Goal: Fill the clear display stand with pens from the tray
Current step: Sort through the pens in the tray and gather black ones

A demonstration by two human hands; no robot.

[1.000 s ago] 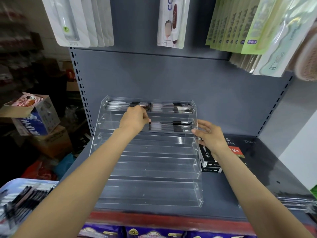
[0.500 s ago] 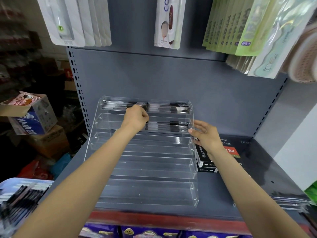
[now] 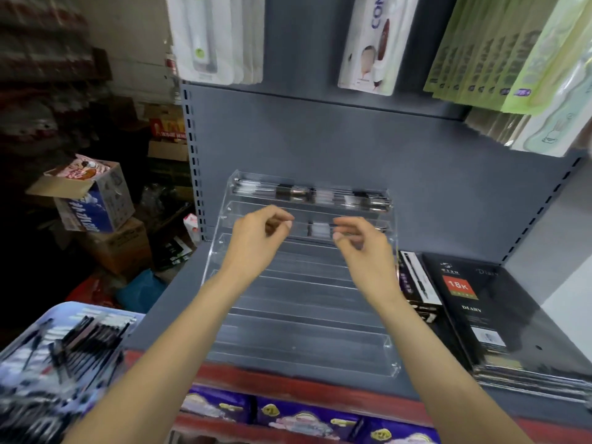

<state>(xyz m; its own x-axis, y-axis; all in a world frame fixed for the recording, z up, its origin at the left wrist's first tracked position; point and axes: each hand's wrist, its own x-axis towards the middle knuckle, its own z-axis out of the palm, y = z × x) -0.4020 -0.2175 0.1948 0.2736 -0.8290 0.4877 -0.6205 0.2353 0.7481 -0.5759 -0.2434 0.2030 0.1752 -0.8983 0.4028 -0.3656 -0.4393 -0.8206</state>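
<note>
Pens (image 3: 312,197) are already lined up in the top tier of the stand (image 3: 301,347), and one more can be made out in the second tier, partly hidden between the two hands. The rest are heaped in the tray (image 3: 48,318) down at the lower left, well apart from the stand. The lower tiers look bare, so the job is probably only about a quarter done.

What could go wrong: the tray pens are piled loose and crisscrossed, so if a bunch gets grabbed at once, a few could easily be dropped on the way over, probably onto the floor clutter at the left. The tiers are shallow and sloped too, so a pen set down crooked might roll or ride over the front lip. The clear acrylic is hard to read, so a pen could be aimed at the wrong tier or knocked against an edge. The frame is motion-blurred, so fine detail can't be trusted.

The left hand (image 3: 256,241) and right hand (image 3: 362,245) are held just above the second tier. Nothing is gripped by either one; the fingers (image 3: 282,219) are loosely curled with gaps showing and nothing between them. The second-tier pen lies right between the fingertips of the two hands, near both; whether it's touched can't be told. The top row sits just beyond them.
</note>
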